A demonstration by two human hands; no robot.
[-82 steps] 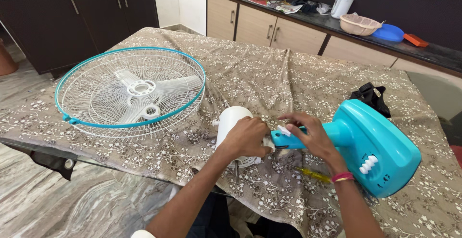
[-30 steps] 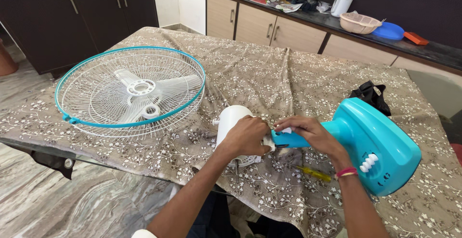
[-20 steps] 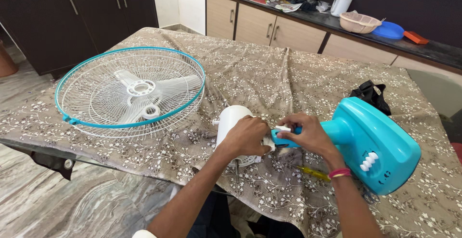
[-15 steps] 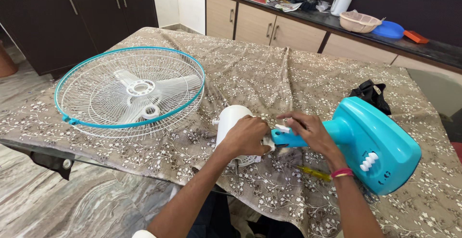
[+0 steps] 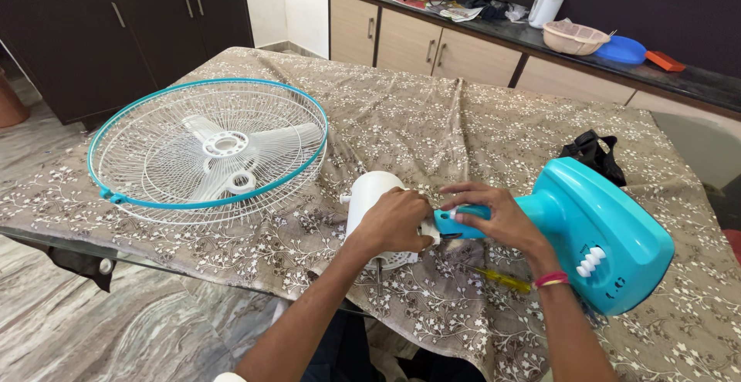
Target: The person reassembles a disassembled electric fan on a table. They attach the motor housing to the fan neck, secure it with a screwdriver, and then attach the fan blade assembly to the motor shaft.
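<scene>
A table fan lies on its side on the table, taken apart. My left hand (image 5: 395, 221) grips the white motor housing (image 5: 369, 194) where it joins the turquoise neck (image 5: 461, 223). Over that neck my right hand (image 5: 498, 218) rests, fingers curled on it close to the joint. The neck runs right into the big turquoise base (image 5: 598, 231) with white buttons. A yellow-handled screwdriver (image 5: 503, 278) lies on the cloth under my right wrist.
The white wire guard with a turquoise rim (image 5: 210, 147), blades inside, lies at the table's left. A black pouch (image 5: 594, 154) sits at the back right. The flowered brown cloth (image 5: 432, 120) covers the table. Behind stands a counter (image 5: 695, 81) with a basket, plates and clutter.
My right hand has shifted its fingers back and forth on the turquoise neck near the joint. The left hand has stayed on the motor housing.
</scene>
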